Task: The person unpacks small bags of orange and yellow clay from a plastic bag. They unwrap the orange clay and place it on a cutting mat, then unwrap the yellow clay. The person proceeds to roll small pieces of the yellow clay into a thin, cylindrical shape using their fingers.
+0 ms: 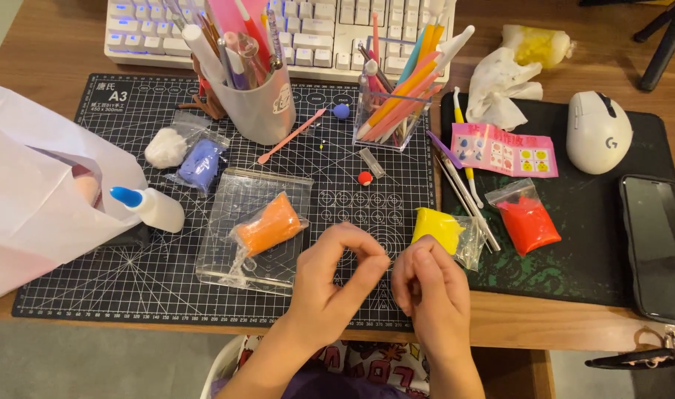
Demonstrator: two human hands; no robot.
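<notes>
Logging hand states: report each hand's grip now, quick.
Left hand: fingers pinched together; whether they hold anything cannot be told.
Right hand: fingers curled shut; contents cannot be told.

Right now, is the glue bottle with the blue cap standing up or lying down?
Lying down. The glue bottle rests on its side at the cutting mat's left edge, blue cap pointing left toward the white plastic bag.

Mat (352, 210) ahead open; clay bags (267, 227) flank sides.

The counter (49, 44) is warm, smooth wood; the cutting mat (130, 288) looks matt rubbery plastic. Glossy clear plastic bags (226, 214) (crinkled, catching light) wrap soft matt orange clay (269, 225). The phone (659, 244) is glassy.
</notes>
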